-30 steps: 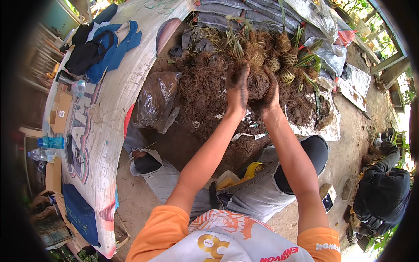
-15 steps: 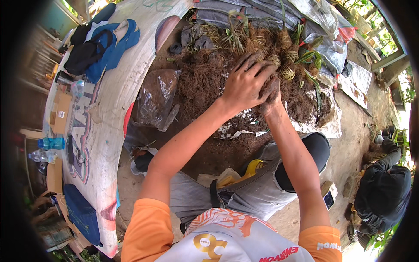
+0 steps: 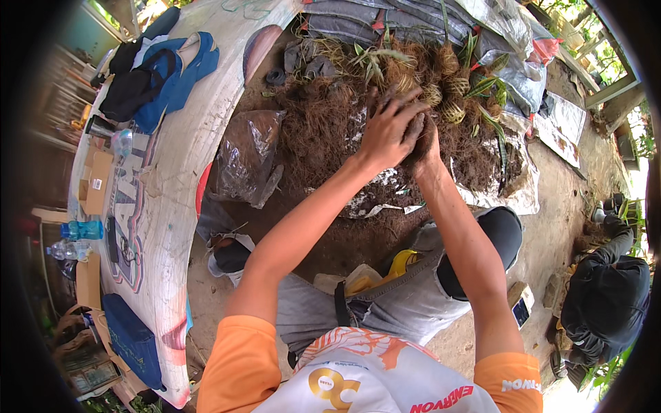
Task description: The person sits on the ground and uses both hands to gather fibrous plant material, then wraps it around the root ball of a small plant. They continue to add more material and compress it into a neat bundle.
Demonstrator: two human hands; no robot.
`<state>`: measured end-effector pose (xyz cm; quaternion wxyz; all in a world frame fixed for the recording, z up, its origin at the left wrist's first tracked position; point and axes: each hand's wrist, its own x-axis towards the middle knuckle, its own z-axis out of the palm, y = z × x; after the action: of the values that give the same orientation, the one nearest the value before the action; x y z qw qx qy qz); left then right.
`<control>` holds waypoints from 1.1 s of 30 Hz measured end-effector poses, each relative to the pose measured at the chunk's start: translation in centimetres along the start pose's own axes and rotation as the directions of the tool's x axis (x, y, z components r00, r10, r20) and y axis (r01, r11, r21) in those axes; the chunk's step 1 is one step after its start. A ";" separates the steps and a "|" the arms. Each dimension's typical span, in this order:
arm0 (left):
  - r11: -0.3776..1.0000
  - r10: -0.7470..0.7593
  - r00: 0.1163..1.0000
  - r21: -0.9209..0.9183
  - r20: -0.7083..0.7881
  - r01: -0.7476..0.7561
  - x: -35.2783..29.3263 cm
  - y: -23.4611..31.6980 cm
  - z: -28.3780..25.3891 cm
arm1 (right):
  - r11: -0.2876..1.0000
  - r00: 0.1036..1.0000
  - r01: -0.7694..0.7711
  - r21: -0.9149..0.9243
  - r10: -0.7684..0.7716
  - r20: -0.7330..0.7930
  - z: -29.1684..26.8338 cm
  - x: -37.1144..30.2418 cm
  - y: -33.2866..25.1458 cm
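My left hand [image 3: 387,136] and my right hand [image 3: 427,143] are cupped against each other above a heap of brown coconut fibre and soil [image 3: 313,131]. Dark soil coats the fingers of both. The left fingers curve across toward the right hand, and the palms close round something dark that they mostly hide; I cannot make out what it is. Just beyond my fingertips stand several small plants with long green leaves [image 3: 482,88]. Their root balls [image 3: 454,110] are wrapped in fibre and pale strips.
A crumpled clear plastic bag [image 3: 244,155] lies left of the heap. Along the left runs a long white table [image 3: 169,206] with bags, bottles and boxes. Grey sacks [image 3: 344,24] lie at the back. A phone [image 3: 521,311] rests on the ground at right, near a crouching person [image 3: 606,303].
Both hands have drawn slightly nearer to me. My left hand has turned and slid down a little against the right, its fingers now pointing more upward and away.
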<state>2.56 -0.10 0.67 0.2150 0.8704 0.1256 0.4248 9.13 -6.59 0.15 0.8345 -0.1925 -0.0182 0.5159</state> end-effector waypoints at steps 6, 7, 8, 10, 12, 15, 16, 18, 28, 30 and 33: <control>0.215 -0.790 0.599 -0.853 0.134 0.475 -1.1 2.0 -2.4 | 0.898 0.958 0.192 -0.396 -0.259 -0.123 3.9 -0.7 -1.1; 0.154 -0.773 0.590 -0.832 0.234 0.533 -0.9 2.7 -2.8 | 0.849 0.942 0.265 -0.457 -0.330 -0.067 3.5 -0.6 -0.9; 0.157 -0.754 0.614 -0.844 0.233 0.513 -0.8 3.3 -2.8 | 0.791 0.919 0.337 -0.511 -0.395 -0.005 3.3 -0.5 -0.6; 0.162 -0.713 0.664 -0.867 0.228 0.471 -0.5 4.3 -2.3 | 0.378 0.817 0.467 -0.799 -0.529 0.228 2.9 -1.0 0.6; 0.122 -0.750 0.633 -0.900 0.192 0.418 -0.3 3.9 -1.7 | 0.132 0.717 0.535 -0.834 -0.593 0.366 2.8 -1.3 1.3; 0.083 -0.748 0.646 -0.943 0.154 0.321 -0.2 3.9 -1.7 | 0.113 0.752 0.534 -0.838 -0.516 0.410 2.2 -1.0 1.1; 0.109 -0.755 0.641 -0.938 0.137 0.328 -0.5 3.2 -1.6 | 0.112 0.765 0.529 -0.841 -0.494 0.415 2.3 -1.1 1.1; 0.155 -0.764 0.636 -0.927 0.107 0.342 -0.8 1.8 -1.9 | 0.117 0.847 0.436 -0.892 -0.388 0.363 2.6 -1.1 1.1; 0.760 -0.400 0.905 -0.500 0.143 0.415 0.1 5.0 -6.7 | 0.965 0.993 -0.114 -0.238 0.102 -0.064 3.5 -0.9 -2.1; 0.886 -0.245 0.968 -0.392 0.060 0.248 0.4 4.8 -7.2 | 0.988 0.982 -0.124 -0.088 0.135 0.129 2.5 -1.0 -2.5; 0.994 0.109 0.987 0.017 -0.119 -0.108 0.9 3.3 -5.8 | 0.978 0.996 -0.026 -0.207 0.044 0.083 2.6 -1.3 -1.7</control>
<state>-1.40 -1.06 6.03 0.1793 0.8501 0.0929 0.4864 9.40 -7.64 3.35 0.7992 -0.2554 -0.1044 0.5340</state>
